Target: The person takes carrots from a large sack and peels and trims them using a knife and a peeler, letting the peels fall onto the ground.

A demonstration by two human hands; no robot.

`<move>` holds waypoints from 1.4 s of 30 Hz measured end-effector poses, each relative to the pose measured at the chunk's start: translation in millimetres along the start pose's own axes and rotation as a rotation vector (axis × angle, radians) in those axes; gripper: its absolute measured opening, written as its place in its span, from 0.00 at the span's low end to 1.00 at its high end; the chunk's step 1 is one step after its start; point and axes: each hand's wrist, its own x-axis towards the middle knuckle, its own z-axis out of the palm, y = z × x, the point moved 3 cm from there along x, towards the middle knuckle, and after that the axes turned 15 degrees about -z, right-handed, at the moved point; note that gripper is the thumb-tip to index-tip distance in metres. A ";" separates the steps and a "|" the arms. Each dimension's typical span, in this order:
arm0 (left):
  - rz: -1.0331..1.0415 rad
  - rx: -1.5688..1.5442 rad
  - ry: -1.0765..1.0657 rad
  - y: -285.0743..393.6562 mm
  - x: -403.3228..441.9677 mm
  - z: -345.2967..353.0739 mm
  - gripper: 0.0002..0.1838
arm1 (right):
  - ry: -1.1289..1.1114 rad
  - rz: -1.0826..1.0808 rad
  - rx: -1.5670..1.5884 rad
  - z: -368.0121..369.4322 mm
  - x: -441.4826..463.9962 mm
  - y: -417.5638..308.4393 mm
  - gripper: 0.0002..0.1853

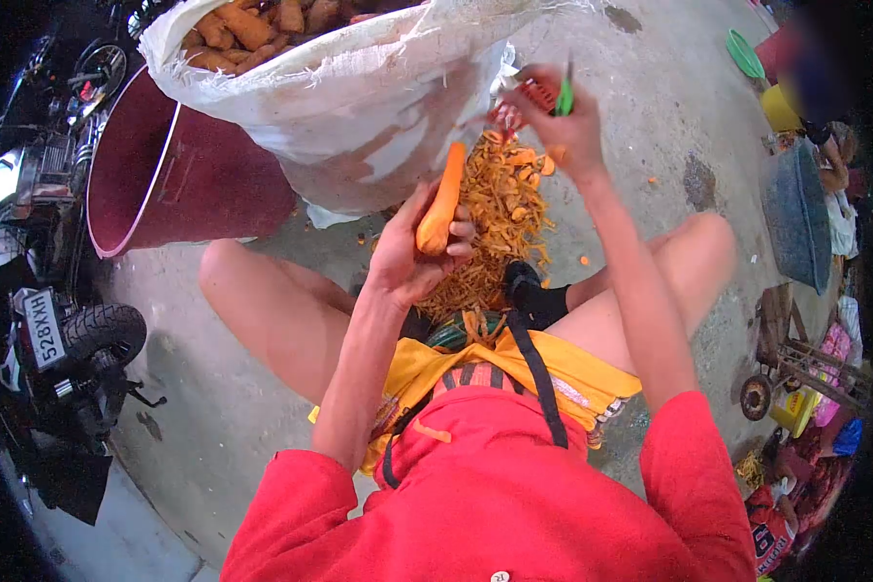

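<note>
My left hand (412, 242) is closed around the thick end of a peeled orange carrot (443, 206), whose narrow end points up and away from me. Up and to the right, my right hand (567, 131) is blurred, its fingers wrapped around a green-handled tool (565, 94). A thin dark part of that tool sticks up past the fingers; its exact kind is unclear. Something red and patterned (529, 100) shows beside the right fingers, too smeared to name. Below both hands, a heap of orange peelings (500, 228) lies on the floor between my legs.
A white sack (369, 107) of unpeeled carrots (247, 29) stands ahead, beside a large maroon bucket (204, 184). Motorcycles (102, 335) are parked at left. Along the right edge are a grey tub (795, 218), a hand cart (810, 364) and other people.
</note>
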 end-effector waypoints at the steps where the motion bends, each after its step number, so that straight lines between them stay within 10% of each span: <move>1: 0.002 -0.002 -0.002 -0.1 1.9 -1.9 0.18 | -0.084 -0.021 -0.065 12.6 -8.4 -9.4 0.13; 4: 0.028 0.042 0.065 0.8 4.0 -2.4 0.20 | -0.497 -0.221 -0.194 39.7 -25.5 -48.9 0.14; 12: 0.023 0.278 0.191 2.0 -1.5 -12.5 0.19 | 0.004 -0.029 -0.203 -10.5 2.0 7.5 0.14; 23: 0.211 0.377 0.369 2.4 -11.5 -6.5 0.25 | -0.055 -0.017 -0.399 -31.2 1.5 21.6 0.17; 25: 0.423 1.066 0.651 9.4 -12.6 -14.9 0.28 | -0.188 -0.003 -0.469 -25.8 0.0 12.6 0.18; 28: 0.691 1.288 0.768 25.9 -19.8 -6.4 0.28 | -0.310 0.006 -0.510 -19.6 -3.9 8.9 0.18; 36: 0.526 0.476 0.709 35.3 -14.1 -26.6 0.17 | -0.758 -0.017 -0.685 23.3 -35.2 -1.5 0.21; 42: 0.396 0.754 0.627 11.7 6.4 -35.8 0.19 | -0.932 0.017 -0.642 52.2 -64.6 0.8 0.20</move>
